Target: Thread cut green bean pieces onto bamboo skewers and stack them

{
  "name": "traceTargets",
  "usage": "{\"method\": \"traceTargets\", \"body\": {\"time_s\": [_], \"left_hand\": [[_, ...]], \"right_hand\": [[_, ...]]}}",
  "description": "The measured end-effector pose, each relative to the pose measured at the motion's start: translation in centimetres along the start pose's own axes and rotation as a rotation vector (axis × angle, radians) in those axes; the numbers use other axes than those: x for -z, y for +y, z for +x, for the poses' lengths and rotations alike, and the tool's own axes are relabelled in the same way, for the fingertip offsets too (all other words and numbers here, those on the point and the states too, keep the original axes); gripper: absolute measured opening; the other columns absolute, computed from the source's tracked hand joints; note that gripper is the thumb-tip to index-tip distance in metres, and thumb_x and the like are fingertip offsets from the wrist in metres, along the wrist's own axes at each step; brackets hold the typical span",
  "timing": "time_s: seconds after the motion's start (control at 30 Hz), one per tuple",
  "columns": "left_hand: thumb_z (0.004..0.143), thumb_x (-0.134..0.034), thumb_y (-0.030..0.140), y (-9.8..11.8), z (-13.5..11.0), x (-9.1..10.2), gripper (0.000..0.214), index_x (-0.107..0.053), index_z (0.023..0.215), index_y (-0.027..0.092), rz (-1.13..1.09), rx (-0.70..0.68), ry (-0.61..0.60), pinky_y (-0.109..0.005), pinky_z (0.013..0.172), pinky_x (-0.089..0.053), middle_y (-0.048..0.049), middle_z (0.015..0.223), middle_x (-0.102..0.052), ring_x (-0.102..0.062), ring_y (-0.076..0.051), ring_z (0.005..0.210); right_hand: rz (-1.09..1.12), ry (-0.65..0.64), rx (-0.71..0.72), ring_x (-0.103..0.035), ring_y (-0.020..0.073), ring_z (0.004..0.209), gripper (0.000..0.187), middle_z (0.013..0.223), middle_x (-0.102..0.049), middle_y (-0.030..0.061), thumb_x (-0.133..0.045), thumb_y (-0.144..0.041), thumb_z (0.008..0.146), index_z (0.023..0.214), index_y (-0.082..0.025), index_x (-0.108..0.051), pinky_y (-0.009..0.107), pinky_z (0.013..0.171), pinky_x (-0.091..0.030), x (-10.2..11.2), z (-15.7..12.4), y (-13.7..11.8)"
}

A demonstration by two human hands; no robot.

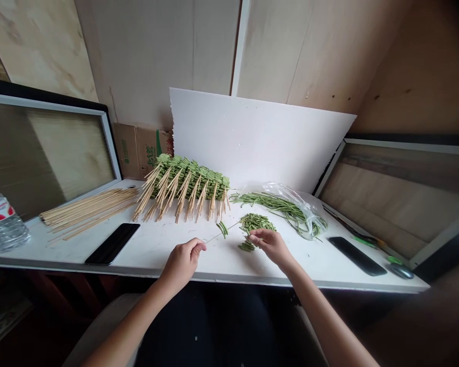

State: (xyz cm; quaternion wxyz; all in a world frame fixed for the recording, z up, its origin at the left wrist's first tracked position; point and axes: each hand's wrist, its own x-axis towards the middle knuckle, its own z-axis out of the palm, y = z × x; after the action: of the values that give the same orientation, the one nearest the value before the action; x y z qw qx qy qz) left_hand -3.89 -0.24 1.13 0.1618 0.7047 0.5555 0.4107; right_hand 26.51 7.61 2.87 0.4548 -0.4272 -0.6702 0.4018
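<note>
My left hand (183, 259) is closed in a pinch on a thin bamboo skewer (219, 233) that carries a few green bean pieces near its tip. My right hand (270, 244) is closed on cut green bean pieces (248, 244) at the near edge of a small pile of cut beans (257, 222). Both hands hover over the white table (156, 250), about a hand's width apart.
Finished bean skewers (187, 186) lie stacked at the back, bare skewers (87, 209) at the left. A plastic bag of long beans (290, 209) lies right. Two black phones (112, 243) (357, 256), a water bottle (2, 224), and a knife and scissors (375, 242) are there too.
</note>
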Motion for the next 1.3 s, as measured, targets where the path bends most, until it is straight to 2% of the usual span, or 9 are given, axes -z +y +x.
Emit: {"method": "traceTargets", "body": {"time_s": [0.07, 0.17, 0.3, 0.4, 0.53, 0.8, 1.03, 1.3], "left_hand": [[0.103, -0.042, 0.039, 0.0, 0.0, 0.1, 0.035, -0.069, 0.090, 0.021, -0.003, -0.007, -0.002, -0.026, 0.059, -0.038, 0.0003, 0.064, -0.064, -0.053, -0.016, 0.056], [0.103, -0.044, 0.037, 0.1, 0.0, 0.4, 0.033, -0.070, 0.089, 0.021, -0.015, -0.038, -0.031, -0.026, 0.062, -0.041, -0.0011, 0.070, -0.069, -0.059, -0.017, 0.061], [0.102, -0.045, 0.036, 0.5, 0.0, 0.5, 0.033, -0.071, 0.090, 0.021, -0.020, -0.060, -0.079, -0.027, 0.066, -0.044, -0.0028, 0.078, -0.074, -0.065, -0.018, 0.067], [0.103, -0.045, 0.037, 0.7, 0.0, 0.5, 0.033, -0.072, 0.090, 0.021, -0.021, -0.056, -0.093, -0.027, 0.066, -0.045, -0.0031, 0.079, -0.075, -0.066, -0.019, 0.068], [0.102, -0.045, 0.036, 0.6, -0.1, 0.3, 0.032, -0.072, 0.090, 0.021, -0.024, -0.055, -0.087, -0.026, 0.065, -0.044, -0.0026, 0.078, -0.075, -0.066, -0.018, 0.067], [0.102, -0.046, 0.033, 0.7, -0.2, 0.2, 0.032, -0.072, 0.089, 0.021, 0.006, -0.043, -0.085, -0.026, 0.061, -0.041, -0.0013, 0.072, -0.073, -0.060, -0.016, 0.059], [0.101, -0.046, 0.031, 0.7, -0.2, 0.3, 0.032, -0.074, 0.089, 0.021, 0.010, -0.058, -0.081, -0.027, 0.067, -0.045, -0.0026, 0.079, -0.077, -0.068, -0.018, 0.068], [0.101, -0.047, 0.028, 0.7, -0.2, 0.4, 0.031, -0.074, 0.087, 0.021, 0.052, -0.077, -0.074, -0.028, 0.067, -0.045, -0.0029, 0.080, -0.078, -0.069, -0.019, 0.069]], "right_hand": [[0.254, 0.021, -0.096, -0.063, 0.0199, 0.076, 0.037, 0.088, -0.076, 0.0042, -0.086, -0.050, 0.075, 0.099, -0.023, -0.080, 0.033, 0.069, -0.050, 0.3, 0.1, 0.1], [0.549, 0.029, -0.154, -0.067, 0.0190, 0.082, 0.033, 0.087, -0.075, 0.0022, -0.089, -0.046, 0.073, 0.095, -0.024, -0.079, 0.030, 0.072, -0.052, 0.5, 0.3, 0.0], [0.702, -0.010, -0.165, -0.071, 0.0233, 0.104, 0.028, 0.107, -0.078, 0.0048, -0.088, -0.043, 0.076, 0.096, -0.025, -0.078, 0.032, 0.084, -0.056, 0.1, 0.1, -0.3], [0.736, -0.047, -0.164, -0.071, 0.0225, 0.108, 0.026, 0.111, -0.078, 0.0059, -0.085, -0.041, 0.081, 0.097, -0.023, -0.078, 0.033, 0.093, -0.056, -0.5, 0.0, -0.5], [0.767, -0.068, -0.173, -0.073, 0.0199, 0.105, 0.022, 0.106, -0.079, 0.0052, -0.084, -0.039, 0.083, 0.096, -0.021, -0.079, 0.030, 0.095, -0.056, -0.8, -0.1, -0.3], [0.746, -0.031, -0.180, -0.073, 0.0211, 0.102, 0.023, 0.103, -0.080, 0.0057, -0.086, -0.039, 0.081, 0.094, -0.022, -0.080, 0.032, 0.093, -0.058, -0.8, 0.0, -0.4], [0.681, 0.034, -0.164, -0.073, 0.0212, 0.096, 0.023, 0.097, -0.081, 0.0071, -0.089, -0.036, 0.076, 0.090, -0.020, -0.081, 0.029, 0.079, -0.058, -0.8, 0.0, -0.5], [0.618, 0.061, -0.140, -0.074, 0.0221, 0.096, 0.022, 0.092, -0.081, 0.0080, -0.092, -0.033, 0.072, 0.086, -0.020, -0.082, 0.027, 0.075, -0.058, -0.6, 0.0, -0.9]]}}
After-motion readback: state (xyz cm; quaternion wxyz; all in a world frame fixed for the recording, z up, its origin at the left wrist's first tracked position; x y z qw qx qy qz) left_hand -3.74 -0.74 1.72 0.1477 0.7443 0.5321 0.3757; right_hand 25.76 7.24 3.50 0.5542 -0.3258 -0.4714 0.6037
